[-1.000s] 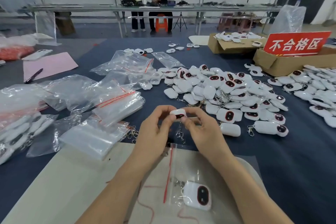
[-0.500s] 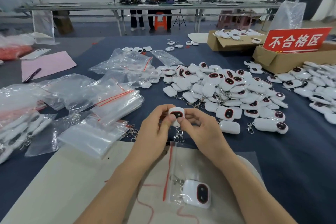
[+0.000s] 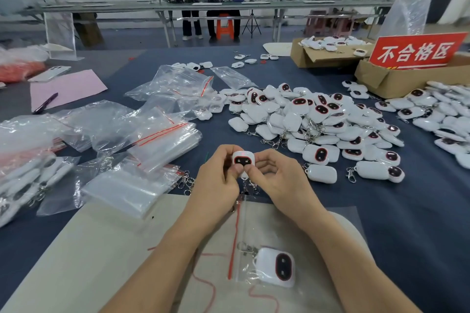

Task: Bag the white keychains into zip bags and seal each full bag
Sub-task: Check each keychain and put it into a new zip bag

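Observation:
A white keychain (image 3: 243,159) with a dark red-rimmed face is held upright between both hands, its face toward me and its clasp hanging below. My left hand (image 3: 217,180) pinches its left side and my right hand (image 3: 277,178) pinches its right side, both thumbs on its lower front. Below my wrists lies a clear zip bag (image 3: 254,226) with a red seal line, holding one white keychain (image 3: 276,267). A big pile of loose white keychains (image 3: 318,119) lies just beyond my hands.
Stacks of empty zip bags (image 3: 162,142) and filled bags (image 3: 25,175) lie at left. Cardboard boxes (image 3: 396,79) with a red sign (image 3: 417,51) stand at back right. A pink sheet (image 3: 66,87) with a pen sits far left. Two people are at a far bench.
The keychain has been turned in my fingers from lying flat to upright, so its dark face now points at me. My hands stayed in the same place.

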